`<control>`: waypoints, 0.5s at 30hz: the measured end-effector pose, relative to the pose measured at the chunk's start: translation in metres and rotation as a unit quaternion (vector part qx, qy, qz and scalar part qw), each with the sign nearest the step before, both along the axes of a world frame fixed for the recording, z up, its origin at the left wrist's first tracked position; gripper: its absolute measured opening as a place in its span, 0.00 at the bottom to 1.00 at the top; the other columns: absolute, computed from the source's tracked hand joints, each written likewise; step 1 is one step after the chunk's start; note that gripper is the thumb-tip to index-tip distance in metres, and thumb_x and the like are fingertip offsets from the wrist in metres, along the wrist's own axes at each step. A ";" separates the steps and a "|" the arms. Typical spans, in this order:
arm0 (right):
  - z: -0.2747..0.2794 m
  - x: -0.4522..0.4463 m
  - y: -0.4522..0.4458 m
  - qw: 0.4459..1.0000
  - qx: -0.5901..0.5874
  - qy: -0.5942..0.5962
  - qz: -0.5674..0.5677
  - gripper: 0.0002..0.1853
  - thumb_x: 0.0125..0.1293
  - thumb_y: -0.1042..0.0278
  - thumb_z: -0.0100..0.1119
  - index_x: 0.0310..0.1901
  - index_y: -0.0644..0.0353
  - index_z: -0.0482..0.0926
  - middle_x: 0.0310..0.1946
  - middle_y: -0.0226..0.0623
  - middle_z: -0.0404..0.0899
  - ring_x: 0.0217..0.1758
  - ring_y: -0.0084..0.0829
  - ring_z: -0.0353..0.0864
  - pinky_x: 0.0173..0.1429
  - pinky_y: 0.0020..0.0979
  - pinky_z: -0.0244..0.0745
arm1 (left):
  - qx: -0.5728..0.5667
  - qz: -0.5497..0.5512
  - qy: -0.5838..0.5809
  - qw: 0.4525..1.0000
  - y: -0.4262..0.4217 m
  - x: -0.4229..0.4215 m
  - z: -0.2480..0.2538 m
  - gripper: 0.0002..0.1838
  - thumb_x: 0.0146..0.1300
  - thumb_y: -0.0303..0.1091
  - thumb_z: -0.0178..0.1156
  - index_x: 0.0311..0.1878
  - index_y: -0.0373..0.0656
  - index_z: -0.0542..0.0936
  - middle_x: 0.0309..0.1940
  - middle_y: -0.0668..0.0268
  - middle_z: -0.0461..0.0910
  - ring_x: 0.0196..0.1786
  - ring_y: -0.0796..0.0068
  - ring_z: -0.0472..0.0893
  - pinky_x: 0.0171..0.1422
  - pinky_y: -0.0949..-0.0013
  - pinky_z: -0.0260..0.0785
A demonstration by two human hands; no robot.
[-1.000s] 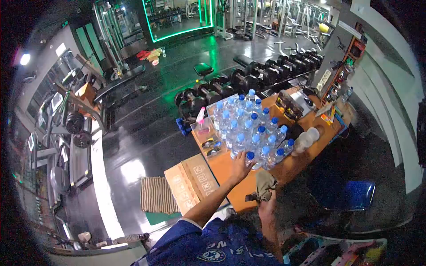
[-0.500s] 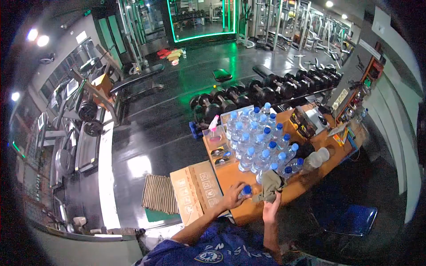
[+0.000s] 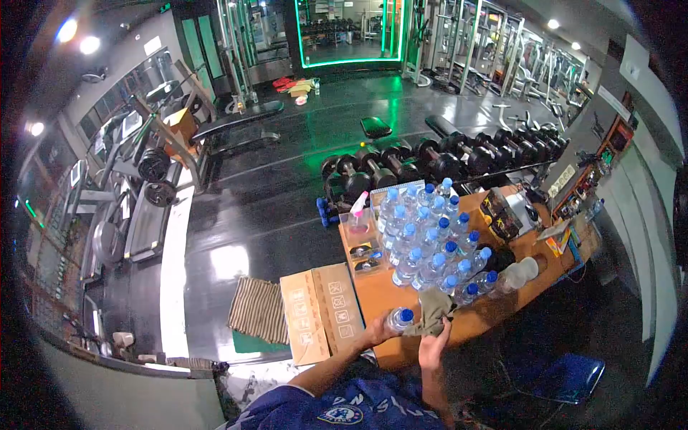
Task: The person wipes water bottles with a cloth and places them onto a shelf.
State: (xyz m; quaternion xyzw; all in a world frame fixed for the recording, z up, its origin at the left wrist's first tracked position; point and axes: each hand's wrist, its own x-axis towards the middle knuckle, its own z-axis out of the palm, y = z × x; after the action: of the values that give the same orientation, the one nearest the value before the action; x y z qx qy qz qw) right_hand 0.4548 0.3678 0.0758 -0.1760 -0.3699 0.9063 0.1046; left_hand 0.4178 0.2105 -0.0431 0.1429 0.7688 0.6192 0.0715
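Note:
My left hand (image 3: 377, 332) is closed round the lower part of a clear plastic water bottle (image 3: 398, 319) with a dark blue cap, tilted over the near edge of the wooden table (image 3: 395, 352). An olive-grey cloth (image 3: 434, 313) hangs bunched in my right hand (image 3: 434, 346), its fingers gripping the lower right side. The cloth's left edge meets the bottle; whether it presses on it I cannot tell. Just beyond stand several capped water bottles (image 3: 431, 235) in a tight group, some with light blue caps, some dark blue.
Left of the bottles is a clear plastic box (image 3: 367, 266) with a spray bottle (image 3: 358, 206). A cardboard box (image 3: 317, 312) adjoins the table's left side, near a striped cloth (image 3: 256, 313). A dumbbell rack (image 3: 437, 161) runs behind; a dark chair (image 3: 573, 376) stands at right.
The view has shifted slightly left. My left hand has moved from over the bottle's cap to its lower side, so more of the bottle shows beside the cloth.

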 end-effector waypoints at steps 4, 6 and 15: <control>0.008 -0.006 0.009 0.999 -0.022 0.013 0.028 0.26 0.68 0.48 0.47 0.63 0.51 0.62 0.61 0.29 0.66 0.64 0.30 0.63 0.64 0.36 0.59 | -0.046 0.008 -0.028 0.999 -0.008 0.004 0.036 0.33 0.45 0.38 0.73 0.54 0.38 0.70 0.44 0.55 0.78 0.48 0.63 0.78 0.54 0.63 0.70; 0.033 -0.004 0.006 0.999 0.004 0.038 0.038 0.27 0.69 0.49 0.47 0.64 0.51 0.61 0.62 0.30 0.65 0.65 0.31 0.62 0.65 0.39 0.59 | 0.055 0.031 -0.046 0.997 -0.015 0.022 0.061 0.31 0.41 0.40 0.73 0.48 0.39 0.73 0.38 0.59 0.78 0.43 0.68 0.79 0.49 0.65 0.71; 0.082 0.007 -0.011 0.914 0.399 0.011 0.068 0.23 0.64 0.60 0.56 0.58 0.61 0.67 0.58 0.41 0.69 0.58 0.41 0.71 0.62 0.40 0.65 | -0.039 0.026 -0.069 0.997 -0.061 0.069 0.131 0.40 0.39 0.42 0.73 0.56 0.35 0.69 0.45 0.54 0.78 0.49 0.64 0.78 0.55 0.63 0.69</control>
State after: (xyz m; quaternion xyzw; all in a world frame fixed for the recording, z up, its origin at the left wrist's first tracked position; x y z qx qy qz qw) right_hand 0.4613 0.3567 0.1578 -0.0835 -0.7105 0.6902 0.1083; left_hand 0.4868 0.1491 0.0876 0.0772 0.7893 0.5985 0.1137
